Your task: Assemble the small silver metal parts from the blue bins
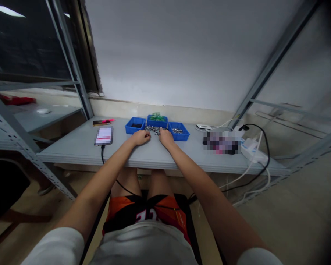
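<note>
Both my hands rest on the grey table [79, 147], close together in front of three blue trays. My left hand [141, 137] is curled, its fingertips at a small heap of shiny metal parts [153, 129]. My right hand [165, 137] is curled too and touches the same heap from the right. What the fingers pinch is too small to make out. The left blue tray [135, 125] holds dark bits, the middle tray [157, 120] green pieces, the right tray [179, 131] small metal parts.
A phone [104, 135] on a black cable lies left of the trays, with a pink marker [107, 121] behind it. White and black cables and a power strip [251, 149] crowd the table's right end. Metal shelf frames stand on both sides.
</note>
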Demonstrator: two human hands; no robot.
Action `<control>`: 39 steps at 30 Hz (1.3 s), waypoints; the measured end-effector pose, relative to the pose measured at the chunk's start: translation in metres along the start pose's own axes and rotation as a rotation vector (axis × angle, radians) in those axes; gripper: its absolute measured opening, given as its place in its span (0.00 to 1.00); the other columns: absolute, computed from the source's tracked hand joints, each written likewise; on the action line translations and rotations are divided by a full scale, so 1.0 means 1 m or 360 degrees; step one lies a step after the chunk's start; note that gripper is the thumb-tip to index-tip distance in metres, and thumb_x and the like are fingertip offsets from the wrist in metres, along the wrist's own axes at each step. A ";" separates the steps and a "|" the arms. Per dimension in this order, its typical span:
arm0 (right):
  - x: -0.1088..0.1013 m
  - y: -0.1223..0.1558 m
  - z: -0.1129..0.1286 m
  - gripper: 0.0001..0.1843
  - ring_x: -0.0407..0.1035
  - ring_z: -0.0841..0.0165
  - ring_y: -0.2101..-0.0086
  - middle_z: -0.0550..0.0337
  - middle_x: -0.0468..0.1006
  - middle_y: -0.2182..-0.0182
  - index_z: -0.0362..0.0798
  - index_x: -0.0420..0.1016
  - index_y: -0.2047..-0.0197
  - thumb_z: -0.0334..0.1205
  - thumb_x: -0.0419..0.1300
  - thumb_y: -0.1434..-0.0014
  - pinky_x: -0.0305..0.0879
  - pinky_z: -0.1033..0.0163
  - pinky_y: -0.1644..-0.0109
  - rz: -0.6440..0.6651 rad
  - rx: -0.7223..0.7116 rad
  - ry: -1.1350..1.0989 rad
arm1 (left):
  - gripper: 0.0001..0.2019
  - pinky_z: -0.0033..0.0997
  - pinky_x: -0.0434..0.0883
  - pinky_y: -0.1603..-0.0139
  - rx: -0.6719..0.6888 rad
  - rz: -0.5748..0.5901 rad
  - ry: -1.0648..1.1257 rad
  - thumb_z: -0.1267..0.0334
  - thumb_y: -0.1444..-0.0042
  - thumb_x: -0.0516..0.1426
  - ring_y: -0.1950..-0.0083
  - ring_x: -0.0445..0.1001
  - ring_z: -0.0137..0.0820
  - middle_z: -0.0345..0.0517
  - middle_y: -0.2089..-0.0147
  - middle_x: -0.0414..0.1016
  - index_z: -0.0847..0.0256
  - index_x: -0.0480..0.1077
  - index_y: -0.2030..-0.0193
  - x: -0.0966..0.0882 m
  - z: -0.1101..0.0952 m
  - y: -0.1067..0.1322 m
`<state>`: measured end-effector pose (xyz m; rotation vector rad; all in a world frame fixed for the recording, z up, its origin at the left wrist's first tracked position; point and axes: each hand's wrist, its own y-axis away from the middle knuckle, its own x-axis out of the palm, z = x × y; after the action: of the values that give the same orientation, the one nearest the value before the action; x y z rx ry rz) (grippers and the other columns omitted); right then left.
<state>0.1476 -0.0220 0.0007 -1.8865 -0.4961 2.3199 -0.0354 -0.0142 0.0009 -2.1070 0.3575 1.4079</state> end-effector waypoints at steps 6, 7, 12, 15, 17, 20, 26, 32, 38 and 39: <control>-0.003 0.001 0.001 0.17 0.70 0.61 0.53 0.42 0.74 0.54 0.39 0.66 0.49 0.26 0.49 0.40 0.63 0.61 0.49 -0.0183 0.0005 -0.0139 | 0.13 0.29 0.69 0.60 -0.0020 -0.0018 0.0043 0.64 0.45 0.52 0.62 0.75 0.35 0.50 0.62 0.79 0.64 0.76 0.58 0.000 -0.001 -0.001; -0.003 0.001 0.000 0.17 0.69 0.61 0.54 0.43 0.74 0.54 0.39 0.66 0.49 0.26 0.49 0.40 0.63 0.61 0.49 -0.0202 -0.0057 -0.0183 | 0.14 0.29 0.69 0.60 -0.0042 -0.0044 0.0045 0.64 0.44 0.52 0.63 0.75 0.35 0.50 0.62 0.79 0.65 0.75 0.57 0.000 -0.001 -0.002; 0.000 0.000 -0.002 0.13 0.68 0.65 0.58 0.50 0.75 0.57 0.44 0.68 0.53 0.27 0.50 0.40 0.62 0.62 0.52 -0.0125 -0.0587 -0.0417 | 0.16 0.29 0.69 0.59 -0.0040 -0.0142 0.0101 0.63 0.42 0.53 0.62 0.75 0.36 0.52 0.61 0.79 0.66 0.73 0.52 0.001 0.000 -0.003; 0.001 0.000 -0.002 0.12 0.68 0.65 0.60 0.51 0.75 0.59 0.44 0.69 0.56 0.28 0.48 0.39 0.61 0.62 0.53 -0.0144 -0.0727 -0.0506 | 0.13 0.29 0.69 0.59 0.0035 -0.0090 0.0170 0.66 0.43 0.53 0.62 0.75 0.35 0.50 0.62 0.79 0.65 0.75 0.56 0.001 0.002 -0.003; 0.002 -0.001 -0.003 0.12 0.67 0.65 0.60 0.52 0.75 0.60 0.44 0.69 0.56 0.29 0.48 0.38 0.61 0.62 0.53 -0.0182 -0.0754 -0.0544 | 0.12 0.29 0.68 0.59 0.0052 -0.0092 0.0214 0.66 0.44 0.53 0.63 0.74 0.35 0.49 0.63 0.79 0.65 0.76 0.57 0.001 0.003 -0.004; 0.003 -0.002 -0.004 0.11 0.67 0.65 0.61 0.52 0.75 0.61 0.45 0.69 0.57 0.29 0.48 0.39 0.61 0.62 0.54 -0.0187 -0.0800 -0.0587 | 0.14 0.29 0.68 0.61 0.0010 -0.0256 0.0280 0.63 0.43 0.54 0.65 0.73 0.33 0.49 0.63 0.78 0.66 0.74 0.54 0.000 0.002 -0.004; 0.005 -0.003 -0.005 0.10 0.67 0.66 0.62 0.54 0.75 0.63 0.46 0.69 0.58 0.29 0.49 0.39 0.61 0.63 0.56 -0.0211 -0.0855 -0.0641 | 0.14 0.28 0.66 0.63 0.0110 -0.0191 0.0304 0.60 0.43 0.54 0.68 0.71 0.31 0.47 0.67 0.77 0.66 0.76 0.58 0.000 0.002 -0.004; 0.004 -0.005 -0.006 0.10 0.67 0.66 0.62 0.54 0.75 0.63 0.45 0.69 0.59 0.28 0.49 0.40 0.61 0.62 0.55 -0.0248 -0.0835 -0.0688 | 0.14 0.28 0.67 0.62 0.0088 -0.0230 0.0342 0.61 0.45 0.54 0.67 0.72 0.32 0.48 0.66 0.78 0.66 0.77 0.58 -0.001 0.000 -0.004; 0.003 -0.005 -0.004 0.09 0.68 0.66 0.61 0.53 0.76 0.62 0.45 0.70 0.58 0.30 0.50 0.39 0.62 0.61 0.53 -0.0229 -0.0767 -0.0760 | 0.14 0.28 0.68 0.60 0.0032 -0.0231 0.0334 0.62 0.43 0.54 0.64 0.74 0.34 0.50 0.62 0.80 0.67 0.77 0.59 -0.003 -0.002 -0.003; 0.003 -0.005 -0.004 0.09 0.68 0.66 0.61 0.53 0.76 0.61 0.45 0.70 0.58 0.30 0.50 0.39 0.62 0.61 0.53 -0.0230 -0.0764 -0.0772 | 0.14 0.28 0.68 0.60 0.0034 -0.0227 0.0328 0.61 0.43 0.54 0.64 0.74 0.34 0.50 0.62 0.80 0.67 0.77 0.58 -0.004 -0.002 -0.003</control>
<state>0.1505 -0.0153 -0.0013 -1.3366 -1.2919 2.7262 -0.0335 -0.0132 0.0059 -2.2192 0.2940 1.1051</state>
